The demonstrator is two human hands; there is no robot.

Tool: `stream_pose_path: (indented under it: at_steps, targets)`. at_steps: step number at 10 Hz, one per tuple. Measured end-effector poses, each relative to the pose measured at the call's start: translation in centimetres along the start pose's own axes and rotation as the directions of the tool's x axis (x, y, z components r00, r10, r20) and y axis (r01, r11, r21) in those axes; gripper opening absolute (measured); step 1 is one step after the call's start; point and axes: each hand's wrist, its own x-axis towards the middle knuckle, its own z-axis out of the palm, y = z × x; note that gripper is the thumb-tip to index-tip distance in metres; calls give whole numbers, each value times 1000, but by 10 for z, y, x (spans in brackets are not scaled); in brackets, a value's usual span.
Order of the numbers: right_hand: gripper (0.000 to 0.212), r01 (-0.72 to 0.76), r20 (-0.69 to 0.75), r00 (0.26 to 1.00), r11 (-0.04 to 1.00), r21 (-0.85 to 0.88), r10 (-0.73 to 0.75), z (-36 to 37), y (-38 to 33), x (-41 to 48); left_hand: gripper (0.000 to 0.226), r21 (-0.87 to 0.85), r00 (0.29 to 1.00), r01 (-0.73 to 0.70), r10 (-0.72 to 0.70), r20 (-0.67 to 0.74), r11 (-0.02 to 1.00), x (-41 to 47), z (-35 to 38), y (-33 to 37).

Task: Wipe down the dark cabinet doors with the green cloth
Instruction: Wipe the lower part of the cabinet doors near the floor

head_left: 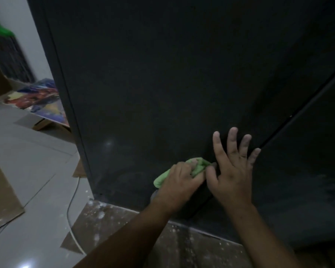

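A tall dark cabinet door [153, 84] fills most of the view, with a second dark door [307, 161] to its right past a slanting seam. My left hand [179, 180] grips a bunched green cloth [196, 168] and holds it against the lower part of the left door. Right beside it, my right hand [233, 167] lies flat on the door with fingers spread and straight, next to the seam. The cloth is partly hidden under my left fingers.
Grey floor tiles [33, 157] lie to the left, with cardboard sheets [2, 198] and a white cable [71, 215] on them. A colourful printed box [45, 99] leans near the cabinet's left edge. Dusty cardboard [108, 215] covers the floor below the doors.
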Motion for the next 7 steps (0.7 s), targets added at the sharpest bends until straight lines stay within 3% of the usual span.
stream_pose_path:
  at_steps: [1, 2, 3, 4, 5, 6, 7]
  targets:
    - [84, -54, -17, 998, 997, 55, 55, 8, -9, 2, 40, -205, 952, 261, -215, 219, 944, 1, -18, -18]
    - [84, -126, -20, 991, 977, 174, 132, 12, -26, 3, 42, -194, 946, 305, -272, 177, 932, -7, -30, -46]
    - [84, -154, -67, 983, 972, 179, 168, 20, -46, 4, 20, -244, 877, 417, -458, -145, 876, -36, -50, -86]
    - [79, 23, -24, 999, 999, 37, -22, 34, -66, 5, 29, -133, 747, 558, -566, -349, 819, -53, -68, -133]
    - [72, 171, 56, 984, 985, 22, -172, 50, -94, 5, 43, -222, 593, 580, -593, -545, 784, -60, -69, -166]
    - [73, 77, 33, 996, 997, 28, -78, 58, -114, 8, 41, -424, 371, 621, -724, -582, 659, -61, -52, -195]
    - [80, 220, 104, 971, 975, -17, -217, 65, -123, 10, 38, -653, 98, 603, -855, -509, 458, -58, -25, -207]
